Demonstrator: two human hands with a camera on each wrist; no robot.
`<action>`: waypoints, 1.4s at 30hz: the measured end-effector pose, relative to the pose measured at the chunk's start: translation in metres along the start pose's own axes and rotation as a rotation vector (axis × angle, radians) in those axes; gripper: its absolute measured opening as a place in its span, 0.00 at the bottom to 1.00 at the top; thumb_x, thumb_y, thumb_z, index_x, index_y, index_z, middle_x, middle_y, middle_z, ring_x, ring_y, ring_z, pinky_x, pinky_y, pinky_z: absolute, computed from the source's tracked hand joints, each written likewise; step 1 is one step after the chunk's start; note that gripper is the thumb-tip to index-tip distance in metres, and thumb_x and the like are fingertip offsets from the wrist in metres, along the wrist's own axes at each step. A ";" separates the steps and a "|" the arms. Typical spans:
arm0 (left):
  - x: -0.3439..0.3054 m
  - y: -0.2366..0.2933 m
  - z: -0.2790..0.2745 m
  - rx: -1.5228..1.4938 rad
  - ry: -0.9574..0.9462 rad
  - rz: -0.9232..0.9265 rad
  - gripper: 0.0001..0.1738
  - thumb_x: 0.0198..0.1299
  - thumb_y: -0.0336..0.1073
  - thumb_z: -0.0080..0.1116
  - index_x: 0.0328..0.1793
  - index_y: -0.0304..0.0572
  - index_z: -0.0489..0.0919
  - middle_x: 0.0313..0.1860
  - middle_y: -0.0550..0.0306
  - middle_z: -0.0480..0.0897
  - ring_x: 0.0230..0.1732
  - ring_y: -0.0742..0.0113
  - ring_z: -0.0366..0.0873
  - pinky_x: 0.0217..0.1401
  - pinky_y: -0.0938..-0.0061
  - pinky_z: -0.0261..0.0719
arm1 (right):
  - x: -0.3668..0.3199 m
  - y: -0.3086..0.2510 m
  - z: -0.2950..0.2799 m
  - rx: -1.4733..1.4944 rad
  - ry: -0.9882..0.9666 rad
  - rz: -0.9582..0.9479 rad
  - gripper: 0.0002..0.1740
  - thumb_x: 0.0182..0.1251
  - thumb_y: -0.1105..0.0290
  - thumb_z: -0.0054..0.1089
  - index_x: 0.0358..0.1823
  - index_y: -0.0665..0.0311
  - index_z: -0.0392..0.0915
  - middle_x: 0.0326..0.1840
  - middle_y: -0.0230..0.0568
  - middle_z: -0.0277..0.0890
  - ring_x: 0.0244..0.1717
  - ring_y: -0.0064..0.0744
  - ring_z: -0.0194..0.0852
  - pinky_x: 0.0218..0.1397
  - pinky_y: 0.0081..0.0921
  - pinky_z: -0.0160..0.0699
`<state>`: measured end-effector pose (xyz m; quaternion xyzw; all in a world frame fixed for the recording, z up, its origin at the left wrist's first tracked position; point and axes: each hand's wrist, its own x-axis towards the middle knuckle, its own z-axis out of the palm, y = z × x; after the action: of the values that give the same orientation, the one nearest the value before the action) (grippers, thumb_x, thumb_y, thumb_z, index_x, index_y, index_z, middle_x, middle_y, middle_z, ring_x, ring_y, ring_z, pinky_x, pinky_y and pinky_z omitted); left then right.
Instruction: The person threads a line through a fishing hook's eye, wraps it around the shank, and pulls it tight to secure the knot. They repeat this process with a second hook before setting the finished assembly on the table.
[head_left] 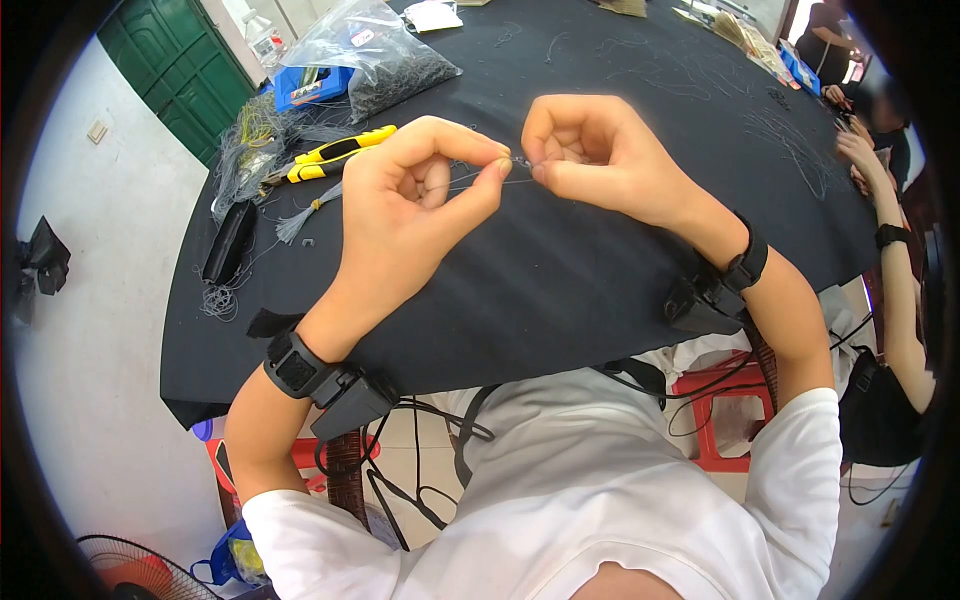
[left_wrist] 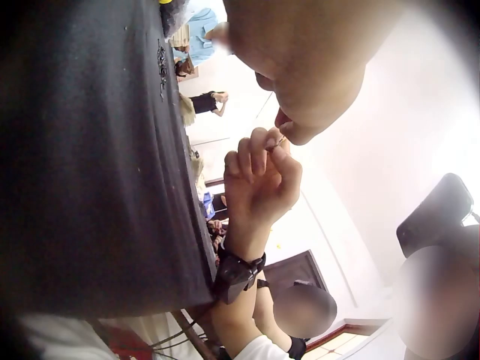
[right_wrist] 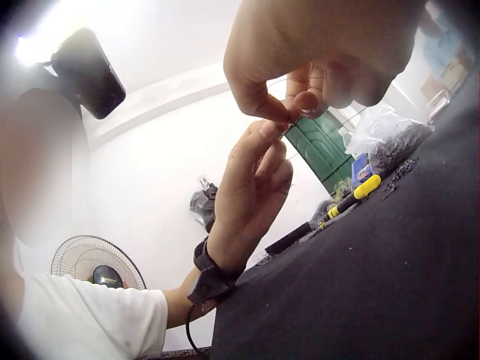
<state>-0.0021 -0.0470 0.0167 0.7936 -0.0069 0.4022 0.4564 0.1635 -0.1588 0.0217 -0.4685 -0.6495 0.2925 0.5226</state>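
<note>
Both hands are raised above a round table covered in black cloth (head_left: pixel 560 270). My left hand (head_left: pixel 420 190) pinches a thin wire (head_left: pixel 470 180) between thumb and forefinger. My right hand (head_left: pixel 585 150) pinches the same wire's other end, fingertips almost touching the left's. In the left wrist view the right hand (left_wrist: pixel 259 176) shows with fingers curled, pinching something tiny at its tips. In the right wrist view the left hand (right_wrist: pixel 251 187) reaches up to meet the right fingers (right_wrist: pixel 289 105).
A yellow-handled tool (head_left: pixel 335 152) lies left of my hands, by tangled wire (head_left: pixel 250 150), a black case (head_left: pixel 228 242) and a clear bag of dark pieces (head_left: pixel 385 55). Another person (head_left: pixel 890 250) works at the right edge. A fan (right_wrist: pixel 94 266) stands on the floor.
</note>
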 end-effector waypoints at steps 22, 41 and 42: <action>0.001 -0.002 -0.002 0.010 0.051 -0.039 0.04 0.49 0.25 0.62 0.32 0.35 0.81 0.20 0.75 0.71 0.17 0.91 0.50 0.19 0.89 0.44 | -0.006 -0.017 0.004 -0.197 0.079 -0.108 0.04 0.54 0.74 0.58 0.28 0.64 0.72 0.13 0.16 0.45 0.17 0.08 0.39 0.22 0.16 0.40; 0.000 -0.001 -0.002 0.016 0.065 -0.056 0.04 0.49 0.25 0.62 0.33 0.36 0.81 0.18 0.76 0.67 0.16 0.91 0.50 0.18 0.88 0.43 | -0.006 -0.015 0.008 -0.373 0.098 -0.233 0.03 0.55 0.74 0.58 0.29 0.62 0.73 0.12 0.22 0.41 0.15 0.13 0.37 0.21 0.19 0.39; 0.000 0.000 -0.002 0.016 0.066 -0.056 0.04 0.49 0.25 0.62 0.33 0.36 0.81 0.18 0.76 0.68 0.16 0.91 0.50 0.18 0.88 0.43 | -0.006 -0.015 0.008 -0.372 0.096 -0.234 0.03 0.54 0.74 0.58 0.29 0.62 0.73 0.12 0.22 0.41 0.15 0.13 0.37 0.21 0.19 0.39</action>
<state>-0.0032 -0.0450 0.0171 0.7836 0.0336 0.4152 0.4609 0.1513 -0.1692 0.0300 -0.4917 -0.7164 0.0823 0.4881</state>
